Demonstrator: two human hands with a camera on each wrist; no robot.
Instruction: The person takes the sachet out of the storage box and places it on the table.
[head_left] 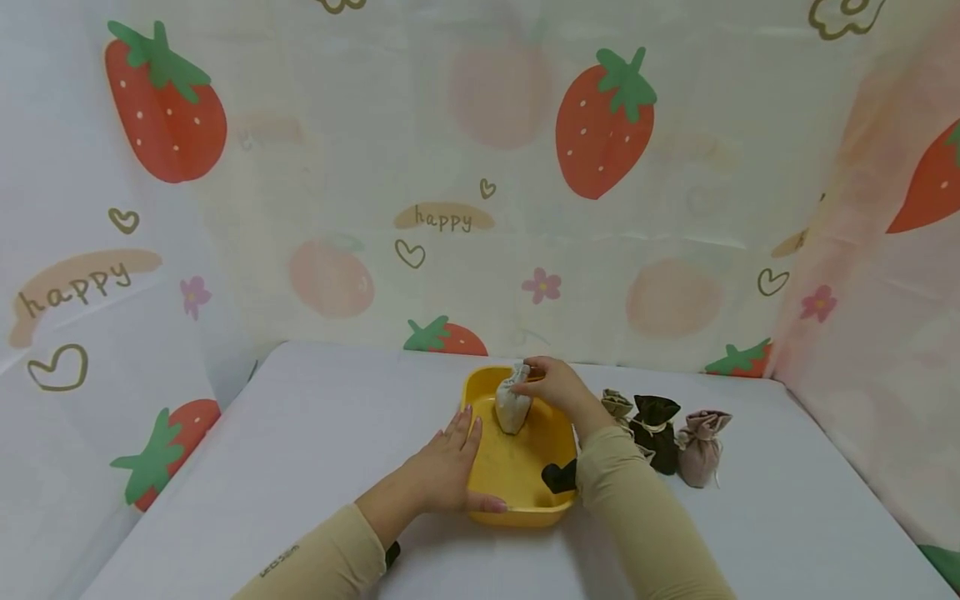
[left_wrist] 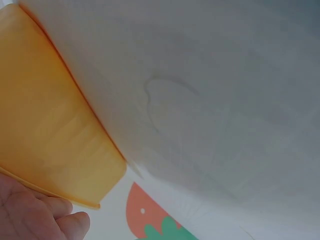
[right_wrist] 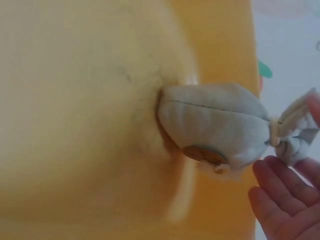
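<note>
A yellow plastic tub [head_left: 495,492] stands on the white table. My left hand [head_left: 444,468] rests along its left rim, fingers fairly straight and thumb at the near rim; in the left wrist view its fingertips [left_wrist: 60,205] touch the rim. A pale grey drawstring pouch [right_wrist: 215,120] is upright at the tub's far end, its base at the floor of the tub. My right hand [head_left: 558,387] pinches the gathered top of this pouch. In the right wrist view, a round brownish patch shows on the pouch's side.
Right of the tub stand several small tied pouches: an olive one [head_left: 617,402], a dark brown one [head_left: 657,437] and a dusty pink one [head_left: 700,454], partly behind the right sleeve. A black heart-shaped piece [head_left: 557,477] shows by the right sleeve. Strawberry-print cloth [head_left: 450,283] walls the table.
</note>
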